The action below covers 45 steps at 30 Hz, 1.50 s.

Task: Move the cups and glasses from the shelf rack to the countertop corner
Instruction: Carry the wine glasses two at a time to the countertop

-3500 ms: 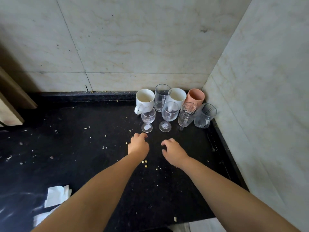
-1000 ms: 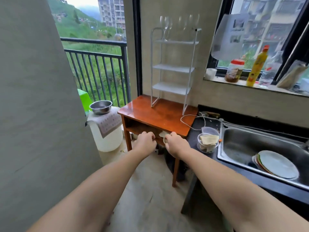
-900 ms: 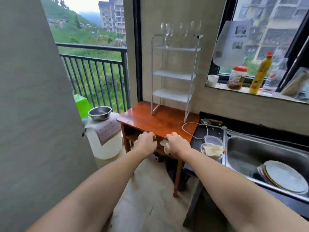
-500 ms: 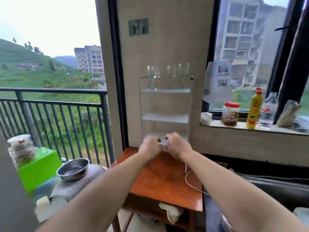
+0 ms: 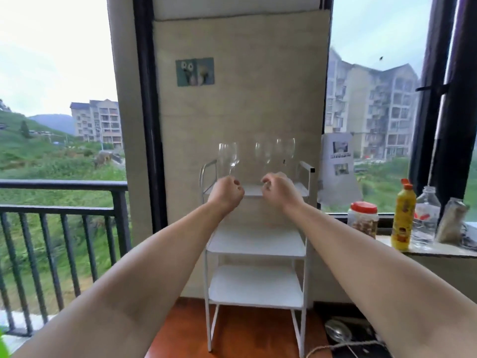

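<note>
Two bare forearms, no sleeves, left hand (image 5: 227, 191) and right hand (image 5: 280, 191) unadorned.

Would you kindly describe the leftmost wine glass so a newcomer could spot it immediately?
Find the white shelf rack on the wooden table against the beige wall. Its top shelf holds three clear wine glasses. The leftmost wine glass stands alone above the left hand, apart from the close pair on the right.

The one camera sits on my head and looks straight ahead, nearly level, at the white shelf rack (image 5: 255, 244) against the wall, within arm's reach. Its wide angle takes in the balcony railing (image 5: 62, 184) on the left and the windowsill (image 5: 438, 250) on the right.
</note>
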Motion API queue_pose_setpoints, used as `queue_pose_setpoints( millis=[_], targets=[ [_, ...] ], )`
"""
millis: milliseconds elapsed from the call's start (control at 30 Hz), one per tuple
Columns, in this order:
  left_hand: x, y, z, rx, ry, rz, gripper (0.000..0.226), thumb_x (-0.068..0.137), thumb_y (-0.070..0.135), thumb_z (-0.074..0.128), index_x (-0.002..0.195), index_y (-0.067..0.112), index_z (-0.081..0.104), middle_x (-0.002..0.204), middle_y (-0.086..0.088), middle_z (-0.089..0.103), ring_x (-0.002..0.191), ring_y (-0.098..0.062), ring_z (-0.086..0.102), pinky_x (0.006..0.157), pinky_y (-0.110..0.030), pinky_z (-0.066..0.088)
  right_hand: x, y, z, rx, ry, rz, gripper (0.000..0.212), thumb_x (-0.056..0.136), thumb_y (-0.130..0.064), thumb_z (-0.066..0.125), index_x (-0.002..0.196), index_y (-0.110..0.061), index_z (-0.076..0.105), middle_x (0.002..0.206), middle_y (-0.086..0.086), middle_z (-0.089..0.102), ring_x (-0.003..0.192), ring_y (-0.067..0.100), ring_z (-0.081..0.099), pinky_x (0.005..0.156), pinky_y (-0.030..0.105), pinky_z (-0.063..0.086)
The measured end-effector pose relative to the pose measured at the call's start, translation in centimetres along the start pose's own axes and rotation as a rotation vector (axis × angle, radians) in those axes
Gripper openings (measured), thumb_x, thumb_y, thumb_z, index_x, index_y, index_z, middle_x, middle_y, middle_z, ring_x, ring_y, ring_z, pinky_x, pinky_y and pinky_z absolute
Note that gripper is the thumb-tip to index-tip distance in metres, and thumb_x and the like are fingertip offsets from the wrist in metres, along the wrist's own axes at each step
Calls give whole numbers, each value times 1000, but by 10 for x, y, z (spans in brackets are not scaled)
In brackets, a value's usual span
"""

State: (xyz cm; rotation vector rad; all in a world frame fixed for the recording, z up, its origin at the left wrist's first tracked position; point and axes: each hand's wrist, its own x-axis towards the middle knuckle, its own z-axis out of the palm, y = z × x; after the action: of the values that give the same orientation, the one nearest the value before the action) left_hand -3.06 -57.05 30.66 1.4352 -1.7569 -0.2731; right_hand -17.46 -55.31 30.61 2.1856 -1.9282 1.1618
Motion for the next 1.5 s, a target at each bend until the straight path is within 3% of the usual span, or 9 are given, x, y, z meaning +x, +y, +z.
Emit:
queue_pose_setpoints(
  millis=[100,267,500,600,700,933,1067,1233,1500],
  targets=[
    [48,-9,1,-139,151,-160,26,87,15,54,103,0,67,98,-20,70,96,-36,66,77,-34,52,40,5,1,138,130,130,34,94,-10,47,126,0,55,130,21,51,115,36,54,97,32,40],
    [89,-13,4,-538,47,-361,10,89,9,57,96,3,61,70,-8,57,55,-20,57,58,-32,55,122,44,19,468,142,522,54,85,-15,47,135,2,41,138,23,46,119,38,57,102,46,47],
    [119,-27,23,-649,-32,-398,9,86,-3,53,81,3,57,69,-9,55,49,-18,47,43,-21,41,165,64,40,810,104,604,33,90,-4,49,123,-9,54,108,12,58,79,29,62,69,46,59],
    [121,-31,25,-654,-59,-384,15,88,-1,55,75,6,55,67,-7,58,47,-16,42,43,-20,37,175,68,48,898,155,656,34,92,1,46,122,-12,55,110,13,59,58,24,56,38,28,52],
    [118,-28,22,-672,-69,-379,11,88,-1,56,79,5,55,67,-7,57,47,-15,42,40,-16,38,178,69,49,852,193,642,27,91,2,47,111,-11,59,118,19,62,55,25,55,26,23,43],
    [96,-15,1,-672,-83,-339,22,90,2,55,71,10,52,65,-3,55,49,-12,45,42,-18,39,147,44,30,784,203,564,20,95,2,35,101,-9,50,114,21,61,53,22,55,39,24,46],
    [71,-1,-17,-698,-68,-290,20,90,5,55,71,12,55,65,-1,57,49,-11,45,38,-14,36,116,17,12,834,185,450,27,99,-8,35,120,-6,53,82,7,60,43,11,56,33,17,40],
    [20,0,-27,-706,10,-164,21,87,7,54,69,15,61,65,2,63,39,-7,44,35,-13,31,50,-8,1,806,209,238,19,99,-17,40,100,-8,56,73,-1,58,38,3,54,33,13,38],
    [-90,-24,15,-709,-181,-318,21,90,10,56,71,13,62,62,4,66,35,-5,44,32,-12,31,-87,21,6,840,76,444,21,101,-18,42,86,-11,56,68,-4,55,38,4,54,35,15,36]
  ],
)
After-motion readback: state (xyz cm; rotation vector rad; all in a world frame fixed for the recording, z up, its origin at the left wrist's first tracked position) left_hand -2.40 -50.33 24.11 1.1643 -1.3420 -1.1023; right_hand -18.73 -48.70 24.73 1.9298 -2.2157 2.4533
